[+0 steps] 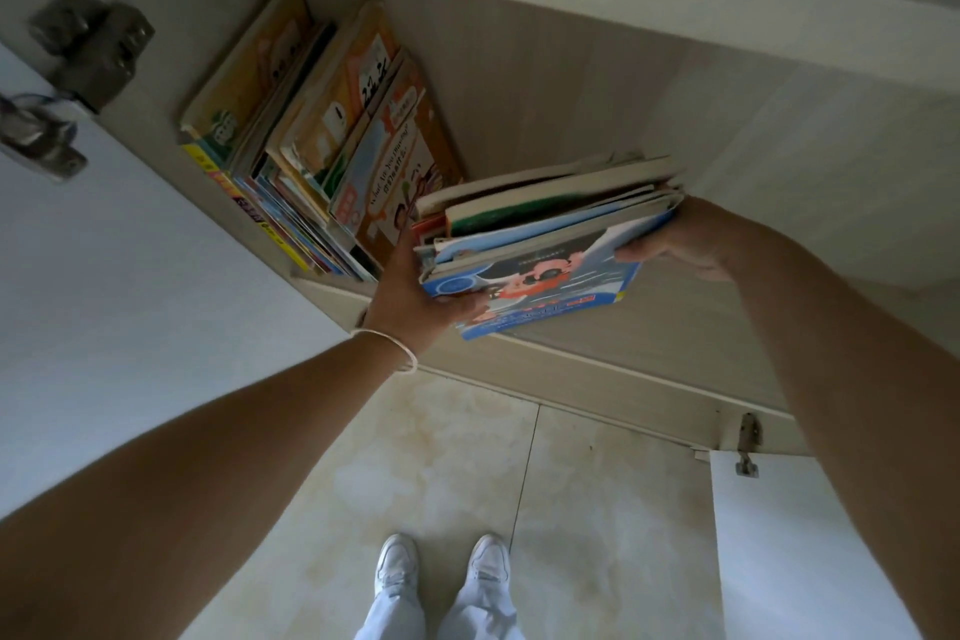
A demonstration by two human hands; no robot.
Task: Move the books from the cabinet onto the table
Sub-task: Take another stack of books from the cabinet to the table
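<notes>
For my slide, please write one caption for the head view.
Both hands, left and right, grip a stack of books at the cabinet shelf; more books remain inside.

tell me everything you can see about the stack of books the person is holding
The stack of books is a bundle of thin, paper-covered picture books, held roughly flat and tilted, between both hands at the front of the cabinet shelf. The nearest cover is blue with a cartoon figure on a dark panel; above it show white page edges and a green edge. The left hand grips its left end, thumb on the blue cover; the right hand grips its right end. Whether its underside touches the shelf cannot be seen.
</notes>
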